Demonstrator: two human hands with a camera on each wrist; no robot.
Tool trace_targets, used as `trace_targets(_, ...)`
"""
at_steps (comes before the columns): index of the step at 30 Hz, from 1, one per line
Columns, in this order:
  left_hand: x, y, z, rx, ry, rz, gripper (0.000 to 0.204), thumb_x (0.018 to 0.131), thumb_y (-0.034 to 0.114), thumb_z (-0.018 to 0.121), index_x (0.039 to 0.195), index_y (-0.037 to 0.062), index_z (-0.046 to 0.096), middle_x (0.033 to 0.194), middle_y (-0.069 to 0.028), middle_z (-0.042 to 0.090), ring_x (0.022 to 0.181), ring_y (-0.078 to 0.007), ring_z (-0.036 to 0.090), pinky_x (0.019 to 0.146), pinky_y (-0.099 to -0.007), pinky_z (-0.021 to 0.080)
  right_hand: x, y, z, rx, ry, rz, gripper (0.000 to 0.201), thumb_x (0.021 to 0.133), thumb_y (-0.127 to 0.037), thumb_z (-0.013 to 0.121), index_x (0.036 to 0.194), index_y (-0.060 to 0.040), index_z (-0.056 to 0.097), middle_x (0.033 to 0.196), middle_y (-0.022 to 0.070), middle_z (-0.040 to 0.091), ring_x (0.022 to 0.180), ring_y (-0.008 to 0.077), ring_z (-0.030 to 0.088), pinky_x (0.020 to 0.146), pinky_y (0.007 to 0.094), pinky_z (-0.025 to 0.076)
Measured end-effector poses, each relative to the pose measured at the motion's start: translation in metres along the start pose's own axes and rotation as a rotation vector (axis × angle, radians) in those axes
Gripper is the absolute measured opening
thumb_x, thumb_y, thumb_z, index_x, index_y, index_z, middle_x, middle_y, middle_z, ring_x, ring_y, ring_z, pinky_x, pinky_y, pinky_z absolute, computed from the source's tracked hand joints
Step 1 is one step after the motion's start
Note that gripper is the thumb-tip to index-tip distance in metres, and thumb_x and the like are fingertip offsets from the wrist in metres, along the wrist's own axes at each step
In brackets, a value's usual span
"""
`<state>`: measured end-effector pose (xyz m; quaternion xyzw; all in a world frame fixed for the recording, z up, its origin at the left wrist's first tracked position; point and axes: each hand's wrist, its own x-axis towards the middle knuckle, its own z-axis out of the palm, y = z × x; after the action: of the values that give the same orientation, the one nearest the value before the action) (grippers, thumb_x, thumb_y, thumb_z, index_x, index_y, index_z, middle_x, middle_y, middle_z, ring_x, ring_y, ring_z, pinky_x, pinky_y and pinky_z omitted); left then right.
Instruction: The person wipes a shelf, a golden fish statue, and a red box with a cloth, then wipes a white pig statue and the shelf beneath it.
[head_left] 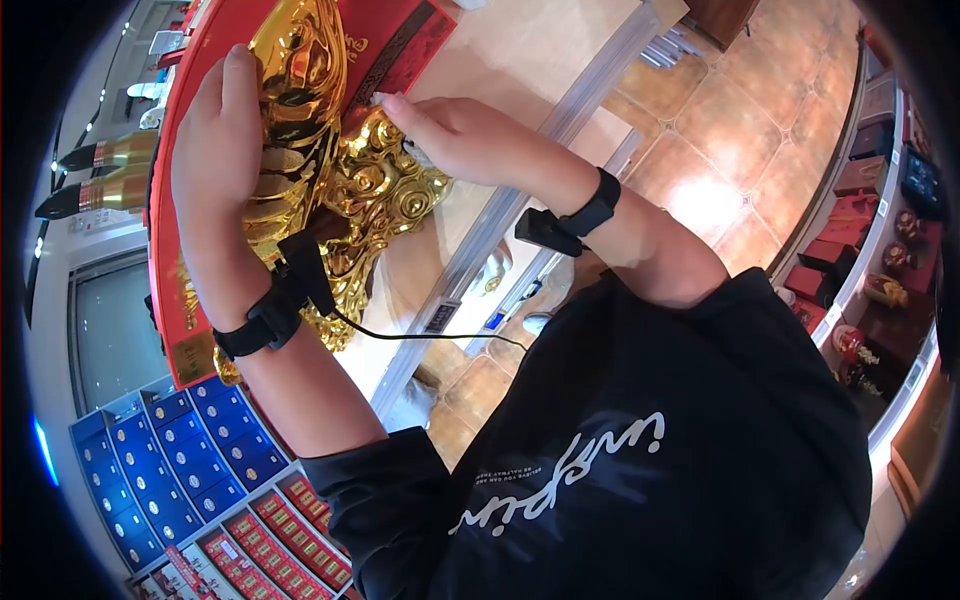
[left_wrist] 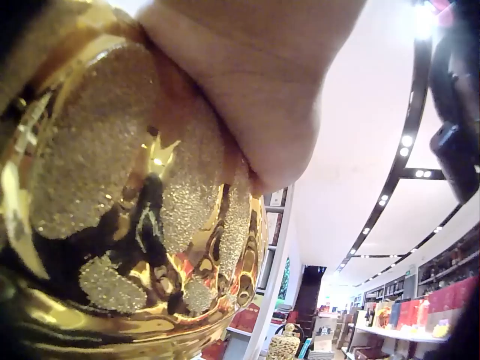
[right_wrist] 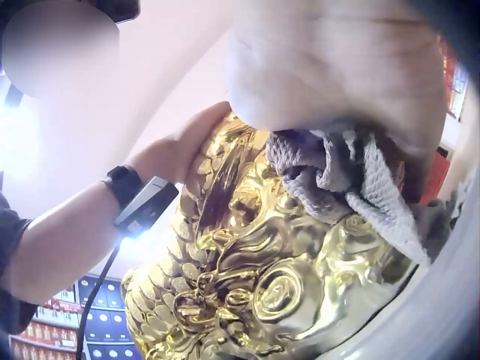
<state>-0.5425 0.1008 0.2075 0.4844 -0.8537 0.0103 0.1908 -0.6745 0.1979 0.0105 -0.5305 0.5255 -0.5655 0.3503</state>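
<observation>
A shiny gold statue (head_left: 375,190) with scales and swirling relief stands close before me, its scaled body (right_wrist: 150,300) clear in the right wrist view. My left hand (head_left: 218,130) rests along its far left side, fingers extended against the gold surface; in the left wrist view the heel of that hand (left_wrist: 255,97) lies over textured gold scales. My right hand (head_left: 455,135) holds a crumpled grey cloth (right_wrist: 330,172) against the swirled part on the right. Most of its fingers are hidden behind the statue and cloth.
Behind the statue is a red panel (head_left: 405,50). Shelves of blue boxes (head_left: 180,460) and red boxes (head_left: 265,550) stand at lower left. A pale counter (head_left: 520,50) with a metal edge runs beside the statue. A thin black cable (head_left: 420,337) trails from the left wrist camera. Display shelves (head_left: 850,290) line the right.
</observation>
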Motion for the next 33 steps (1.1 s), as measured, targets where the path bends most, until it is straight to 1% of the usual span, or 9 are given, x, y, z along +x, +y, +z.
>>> trace_targets(7, 0.006, -0.012, 0.003, -0.023, 0.004, 0.08, 0.064, 0.103, 0.06, 0.036, 0.124, 0.0076, 0.068, 0.114, -0.0233, 0.071, 0.116, -0.0429, 0.064, 0.099, -0.0467, 0.046, 0.004, -0.021, -0.012, -0.316, -0.137, 0.054, 0.083, 0.104, -0.071, 0.037, 0.077, 0.0037, 0.06, 0.067, 0.0221, 0.058, 0.067, 0.038, 0.062, 0.072, 0.0436, 0.05)
trace_targets(11, 0.006, -0.011, 0.002, -0.047, -0.027, 0.07, 0.064, 0.103, 0.06, 0.037, 0.122, 0.0068, 0.067, 0.106, -0.0215, 0.071, 0.111, -0.041, 0.065, 0.098, -0.0445, 0.046, -0.003, -0.028, -0.026, -0.382, -0.221, 0.098, 0.088, 0.093, -0.083, 0.046, 0.081, 0.0012, 0.069, 0.064, 0.0197, 0.06, 0.066, 0.0352, 0.064, 0.071, 0.0417, 0.051)
trace_targets(12, 0.006, -0.01, 0.001, -0.039, -0.032, 0.063, 0.064, 0.103, 0.06, 0.036, 0.122, 0.0068, 0.066, 0.104, -0.0212, 0.071, 0.111, -0.0406, 0.064, 0.098, -0.0437, 0.046, -0.004, -0.036, -0.035, -0.359, -0.293, 0.2, 0.084, 0.083, -0.083, 0.063, 0.091, -0.0003, 0.073, 0.072, 0.0186, 0.066, 0.072, 0.0334, 0.068, 0.074, 0.0404, 0.054)
trace_targets(15, 0.002, -0.003, -0.003, -0.051, -0.05, 0.143, 0.055, 0.109, 0.048, 0.043, 0.116, -0.0024, 0.065, 0.096, -0.0089, 0.066, 0.089, -0.0201, 0.058, 0.087, -0.0331, 0.045, 0.011, 0.007, -0.037, -0.61, -0.412, -0.223, 0.076, 0.072, -0.072, 0.082, 0.097, -0.0005, 0.073, 0.08, 0.0168, 0.071, 0.075, 0.0315, 0.071, 0.074, 0.0387, 0.057)
trace_targets(16, 0.016, -0.015, -0.004, -0.009, -0.077, 0.049, 0.056, 0.108, 0.049, 0.043, 0.127, 0.0013, 0.065, 0.102, -0.0095, 0.066, 0.088, -0.0203, 0.057, 0.086, -0.0327, 0.045, 0.016, 0.012, -0.033, -0.477, -0.43, -0.123, 0.071, 0.063, -0.057, 0.093, 0.103, -0.0017, 0.074, 0.088, 0.0154, 0.074, 0.078, 0.0299, 0.073, 0.076, 0.0377, 0.058)
trace_targets(19, 0.013, -0.028, 0.007, 0.073, 0.118, 0.243, 0.058, 0.108, 0.05, 0.041, 0.142, 0.007, 0.061, 0.121, -0.0126, 0.067, 0.093, -0.02, 0.057, 0.089, -0.0312, 0.045, 0.029, 0.011, -0.031, -0.644, -0.525, 0.082, 0.068, 0.065, -0.051, 0.094, 0.11, -0.0045, 0.075, 0.092, 0.0134, 0.076, 0.08, 0.0288, 0.073, 0.078, 0.037, 0.058)
trace_targets(20, 0.013, -0.026, 0.004, 0.094, 0.071, 0.201, 0.061, 0.108, 0.05, 0.039, 0.152, 0.0114, 0.053, 0.14, -0.0155, 0.062, 0.105, -0.0237, 0.061, 0.098, -0.0329, 0.045, 0.025, 0.017, -0.034, -0.434, -0.531, 0.054, 0.066, 0.065, -0.047, 0.094, 0.111, -0.004, 0.075, 0.094, 0.0133, 0.076, 0.081, 0.0273, 0.073, 0.079, 0.0366, 0.058)
trace_targets(23, 0.016, -0.023, 0.001, -0.068, -0.06, 0.032, 0.061, 0.107, 0.05, 0.038, 0.151, 0.0099, 0.054, 0.145, -0.0163, 0.061, 0.112, -0.0254, 0.061, 0.102, -0.0348, 0.043, 0.02, 0.019, -0.032, -0.526, -0.459, -0.037, 0.065, 0.066, -0.045, 0.095, 0.109, -0.0009, 0.074, 0.09, 0.0133, 0.076, 0.08, 0.026, 0.074, 0.077, 0.0349, 0.058)
trace_targets(33, 0.018, -0.033, 0.005, 0.01, 0.068, 0.189, 0.063, 0.105, 0.055, 0.041, 0.146, 0.0104, 0.058, 0.123, -0.0146, 0.066, 0.099, -0.0243, 0.058, 0.095, -0.0344, 0.043, 0.016, -0.006, -0.048, -0.529, -0.523, -0.076, 0.039, 0.078, -0.026, 0.088, 0.101, 0.0018, 0.072, 0.086, 0.019, 0.073, 0.083, 0.0277, 0.072, 0.075, 0.0386, 0.055)
